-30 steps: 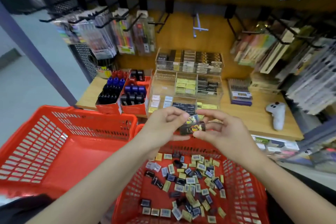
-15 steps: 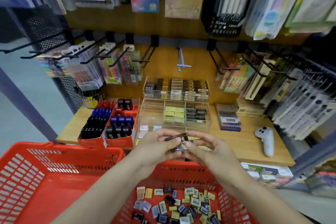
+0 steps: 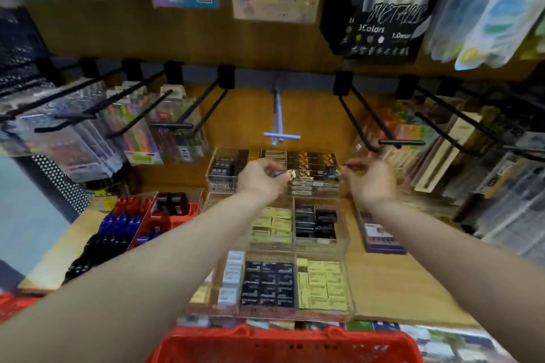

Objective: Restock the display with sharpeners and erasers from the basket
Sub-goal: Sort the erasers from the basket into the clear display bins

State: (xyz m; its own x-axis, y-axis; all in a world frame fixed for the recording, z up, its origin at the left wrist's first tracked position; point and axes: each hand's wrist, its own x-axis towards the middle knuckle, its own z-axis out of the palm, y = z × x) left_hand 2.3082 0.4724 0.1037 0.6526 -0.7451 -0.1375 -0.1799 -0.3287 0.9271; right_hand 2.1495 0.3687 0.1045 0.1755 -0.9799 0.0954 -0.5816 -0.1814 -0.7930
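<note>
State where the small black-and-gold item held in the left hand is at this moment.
In the head view it sits centre frame, pinched by the left hand, the black-and-gold item over the top acrylic tier.

Red basket [image 3: 283, 342] with slotted walls at 6 o'clock; pale-yellow erasers [image 3: 321, 286] and black white-printed erasers [image 3: 268, 283] in the clear display [image 3: 349, 283]; black-and-gold packs [image 3: 312, 160] at 12 o'clock; blue, red and black sharpeners [image 3: 124, 227] at 9 o'clock on the wood-brown surface [image 3: 392, 289]

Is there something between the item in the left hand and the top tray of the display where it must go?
Nothing visible blocks it. The left hand pinches a small item right at the top tray, whose open top faces the hand.
</note>
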